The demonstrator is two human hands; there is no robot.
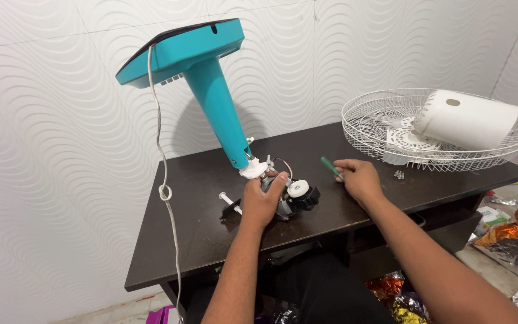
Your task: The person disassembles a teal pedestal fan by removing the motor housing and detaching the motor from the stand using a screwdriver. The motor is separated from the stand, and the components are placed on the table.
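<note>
My left hand (261, 201) grips a fan motor (298, 197), black with a white gear knob and a white shaft, lying near the middle of the dark brown table (199, 234). A teal fan stand (202, 72) rises tilted from the motor, its base up against the wall. My right hand (358, 179) rests on the table to the right of the motor and holds a screwdriver with a green handle (330, 167).
A white wire fan guard (439, 129) lies at the table's back right with a white motor cover (469, 119) in it. Small screws (399, 174) sit in front of it. A white power cord (164, 192) hangs down at left. Shiny foil wrappers (511, 237) litter the floor.
</note>
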